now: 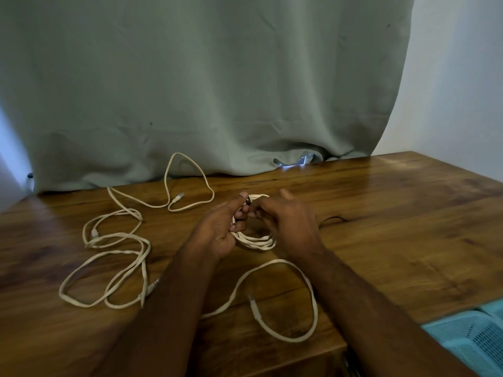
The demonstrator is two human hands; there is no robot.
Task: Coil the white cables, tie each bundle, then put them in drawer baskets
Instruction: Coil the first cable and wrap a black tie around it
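Note:
A coiled white cable bundle [257, 240] sits at the middle of the wooden table [394, 213]. My left hand [221, 229] grips the bundle's left side. My right hand [285, 221] pinches a dark tie [247, 204] at the top of the coil, just beside my left thumb. A loose white cable [109, 257] sprawls in loops over the table's left half. Another white cable [288, 297] curves between my forearms near the front edge.
A blue-green plastic drawer basket [468, 338] shows at the lower right, past the table's edge. A grey-green curtain [204, 91] hangs behind the table and drapes onto its back edge. A thin dark tie [333, 219] lies right of my right hand.

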